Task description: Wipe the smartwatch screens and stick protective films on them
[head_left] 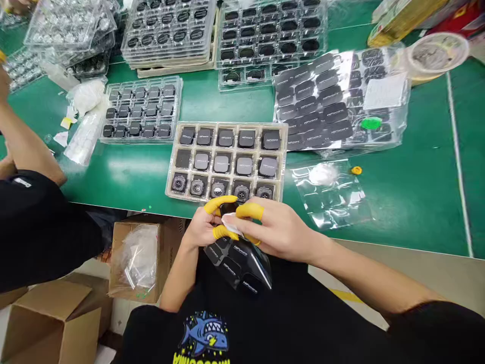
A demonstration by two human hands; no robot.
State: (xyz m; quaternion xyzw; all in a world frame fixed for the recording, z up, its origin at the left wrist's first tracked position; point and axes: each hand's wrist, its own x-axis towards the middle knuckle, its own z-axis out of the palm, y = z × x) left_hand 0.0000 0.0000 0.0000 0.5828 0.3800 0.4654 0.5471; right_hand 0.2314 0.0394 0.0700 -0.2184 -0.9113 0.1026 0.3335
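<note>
Yellow finger covers are on both my hands, which meet just below the front edge of a beige tray (pixel 172 174). My left hand (pixel 202 227) grips a small black watch-like piece (pixel 228 208) between thumb and forefinger. A folded white cloth (pixel 232 222) is pinched in my right hand (pixel 278 230), against the black piece. Below the hands hangs a dark sheet of labels (pixel 242 268); what holds it is hidden. In the tray, the upper rows hold dark square pieces, one compartment at the left lacks one, and the front row shows round-backed pieces (pixel 197 187).
Behind are a clear tray of square pieces (pixel 135 111), stacked trays (pixel 168 35), label sheets (pixel 314 101) and a tape roll (pixel 435 55). A plastic bag (pixel 333 194) lies right. Another person's arm (pixel 30 144) is at left, above cardboard boxes (pixel 53 313).
</note>
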